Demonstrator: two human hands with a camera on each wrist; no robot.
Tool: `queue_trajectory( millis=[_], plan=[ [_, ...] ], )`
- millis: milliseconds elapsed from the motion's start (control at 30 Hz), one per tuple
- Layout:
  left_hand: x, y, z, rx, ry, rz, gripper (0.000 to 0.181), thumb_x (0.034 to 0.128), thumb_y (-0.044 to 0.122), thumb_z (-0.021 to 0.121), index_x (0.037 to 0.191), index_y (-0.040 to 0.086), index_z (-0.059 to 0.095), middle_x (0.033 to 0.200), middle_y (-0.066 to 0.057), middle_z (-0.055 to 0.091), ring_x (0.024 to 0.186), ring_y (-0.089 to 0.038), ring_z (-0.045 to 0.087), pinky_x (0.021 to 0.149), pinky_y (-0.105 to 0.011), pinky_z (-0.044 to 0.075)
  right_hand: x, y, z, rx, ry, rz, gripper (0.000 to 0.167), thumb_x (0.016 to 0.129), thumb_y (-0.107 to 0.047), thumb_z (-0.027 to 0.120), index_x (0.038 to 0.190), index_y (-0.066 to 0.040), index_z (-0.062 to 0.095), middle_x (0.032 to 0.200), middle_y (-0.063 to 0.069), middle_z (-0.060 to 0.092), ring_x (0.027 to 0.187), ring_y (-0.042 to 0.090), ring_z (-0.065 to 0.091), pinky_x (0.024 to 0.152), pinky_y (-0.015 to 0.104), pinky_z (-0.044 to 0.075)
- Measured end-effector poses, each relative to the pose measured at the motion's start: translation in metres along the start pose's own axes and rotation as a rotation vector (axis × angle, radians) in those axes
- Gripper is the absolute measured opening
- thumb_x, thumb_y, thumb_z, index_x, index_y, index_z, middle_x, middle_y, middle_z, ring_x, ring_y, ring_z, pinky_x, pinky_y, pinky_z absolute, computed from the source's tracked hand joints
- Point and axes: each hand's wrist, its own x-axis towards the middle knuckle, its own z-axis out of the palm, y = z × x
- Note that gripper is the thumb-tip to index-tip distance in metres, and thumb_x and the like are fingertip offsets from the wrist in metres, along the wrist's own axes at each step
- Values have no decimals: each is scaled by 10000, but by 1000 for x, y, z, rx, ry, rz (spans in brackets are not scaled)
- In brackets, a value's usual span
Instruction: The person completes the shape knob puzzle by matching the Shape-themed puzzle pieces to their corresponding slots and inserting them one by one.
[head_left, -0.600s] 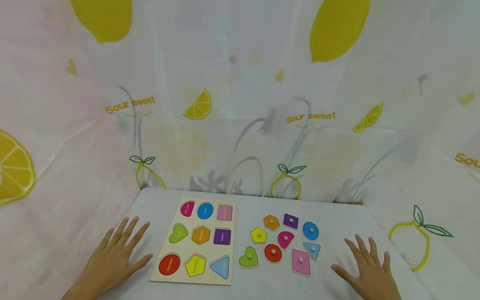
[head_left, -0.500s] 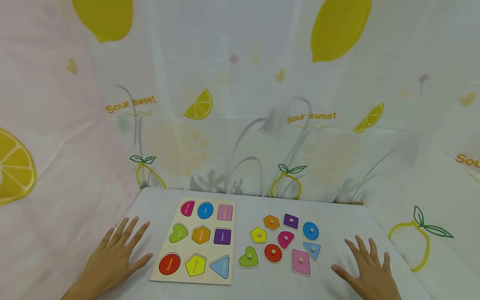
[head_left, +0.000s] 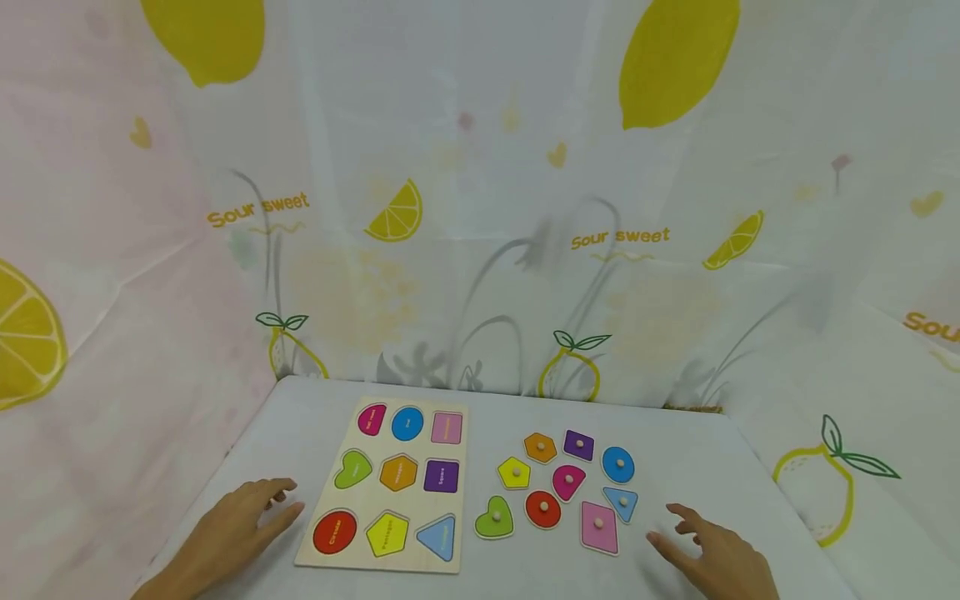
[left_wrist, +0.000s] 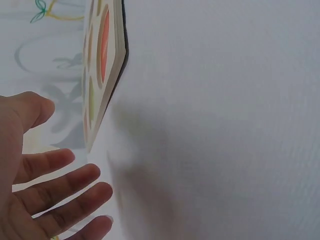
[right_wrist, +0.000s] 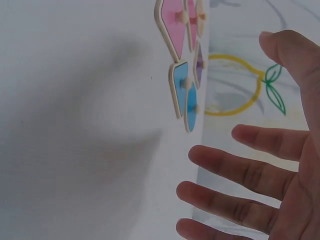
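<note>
My left hand (head_left: 232, 529) hovers beside the wooden shape-puzzle board (head_left: 367, 497), empty, with fingers slightly bent. In the left wrist view its spread fingers (left_wrist: 70, 190) are apart from the board's edge. My right hand (head_left: 720, 554) is held, empty and relaxed, right of the loose knobbed puzzle pieces. Nearest to it are the light blue triangle (head_left: 627, 493), the pink rectangle (head_left: 594, 537) and the blue oval (head_left: 618, 458). Farther left lie the red circle (head_left: 543, 518), green heart (head_left: 492, 527), yellow pentagon (head_left: 513, 481), magenta half circle (head_left: 564, 488), orange hexagon (head_left: 537, 455) and purple square (head_left: 579, 452).
Everything lies on a white-covered table (head_left: 525, 575). Behind it and at both sides hangs a lemon-print curtain (head_left: 450, 292). The board carries labelled, coloured recesses matching the shapes of the pieces.
Both hands were spread flat with straight fingers; now they have risen a little and their fingers bend loosely. The right hand has shifted slightly left. The board and pieces stay put.
</note>
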Motion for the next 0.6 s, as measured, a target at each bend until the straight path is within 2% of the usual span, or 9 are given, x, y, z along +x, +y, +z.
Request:
queue_trajectory(
  millis=[100, 233, 433, 600],
  plan=[
    [-1, -1, 5, -102, -5, 13, 482, 915, 474, 752, 1194, 84, 697, 925, 43, 619, 814, -110, 549, 729, -347, 527, 1, -3, 6, 18, 22, -12, 796, 858, -753, 624, 1328, -111, 640, 997, -16, 715, 878, 220, 650, 726, 512, 553],
    [-4, -2, 14, -225, -1, 29, 448, 880, 407, 809, 1169, 84, 694, 884, 61, 569, 739, -30, 497, 682, -246, 477, 1, -6, 14, 63, 51, -46, 685, 870, -703, 660, 1254, -135, 679, 937, -58, 690, 845, 178, 626, 723, 486, 545],
    [-6, 3, 24, -355, -39, -9, 564, 802, 358, 884, 1219, 43, 675, 901, 35, 575, 733, -51, 504, 662, -216, 483, 2, -11, 21, 127, 89, -63, 569, 867, -648, 710, 1175, -170, 719, 872, -105, 663, 796, 109, 600, 692, 383, 506],
    [-10, 7, 28, -393, -59, -30, 676, 749, 336, 925, 1280, 22, 651, 934, 22, 577, 748, -66, 504, 667, -214, 479, 5, -12, 27, 162, 81, -69, 539, 893, -605, 706, 1137, -124, 720, 845, -69, 647, 757, 124, 580, 661, 352, 491]
  ],
)
